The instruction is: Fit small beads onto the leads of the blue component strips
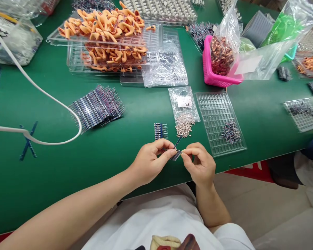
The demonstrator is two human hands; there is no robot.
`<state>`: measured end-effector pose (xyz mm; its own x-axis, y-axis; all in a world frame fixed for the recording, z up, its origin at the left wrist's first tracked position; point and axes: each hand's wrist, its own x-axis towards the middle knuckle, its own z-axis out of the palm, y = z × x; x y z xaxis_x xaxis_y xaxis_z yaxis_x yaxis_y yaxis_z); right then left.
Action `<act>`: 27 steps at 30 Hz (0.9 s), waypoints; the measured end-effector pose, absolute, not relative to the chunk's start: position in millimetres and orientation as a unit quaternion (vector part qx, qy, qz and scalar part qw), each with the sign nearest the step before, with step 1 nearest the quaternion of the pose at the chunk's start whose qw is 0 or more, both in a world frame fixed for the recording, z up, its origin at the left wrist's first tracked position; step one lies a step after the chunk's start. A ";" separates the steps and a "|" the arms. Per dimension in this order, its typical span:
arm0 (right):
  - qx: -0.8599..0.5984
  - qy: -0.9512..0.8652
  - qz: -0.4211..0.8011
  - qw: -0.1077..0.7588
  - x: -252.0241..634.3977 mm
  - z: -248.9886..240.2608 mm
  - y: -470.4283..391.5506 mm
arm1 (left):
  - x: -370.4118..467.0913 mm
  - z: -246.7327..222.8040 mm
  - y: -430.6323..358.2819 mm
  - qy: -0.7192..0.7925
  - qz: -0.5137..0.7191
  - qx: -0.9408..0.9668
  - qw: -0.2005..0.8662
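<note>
A flat row of wiry parts (176, 155) is being pinched by the left hand (147, 163) over the smooth green tabletop (143, 107), near rounded beige pieces (184, 125); alongside, a tiny pale bit (182, 152) is being gripped by the right hand (201, 164).

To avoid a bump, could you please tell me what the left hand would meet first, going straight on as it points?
Probably the right hand, just beyond the held strip, though depth is unclear.

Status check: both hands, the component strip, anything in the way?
Left hand gripping component strip. Right hand pinched at strip's edge; anything held there too small to tell. Loose pale pieces just beyond; no obstruction seen.
</note>
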<state>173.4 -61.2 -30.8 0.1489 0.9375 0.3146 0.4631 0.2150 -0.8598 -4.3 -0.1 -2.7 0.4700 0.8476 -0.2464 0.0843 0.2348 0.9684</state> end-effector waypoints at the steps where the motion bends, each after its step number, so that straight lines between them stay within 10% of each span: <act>1: -0.573 -0.606 0.245 0.494 173.3 -30.8 -61.2 | -4.3 -2.7 0.1 0.425 0.289 0.549 0.659; 27: -0.552 -0.584 0.301 0.514 174.9 -31.6 -60.9 | -4.6 -2.6 1.2 0.421 0.281 0.575 0.643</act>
<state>174.9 -60.9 -31.6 0.1371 0.9538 0.2672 0.3349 0.2092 -0.9187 -4.6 1.2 -2.6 0.4872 0.8455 -0.2187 0.1239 0.1810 0.9756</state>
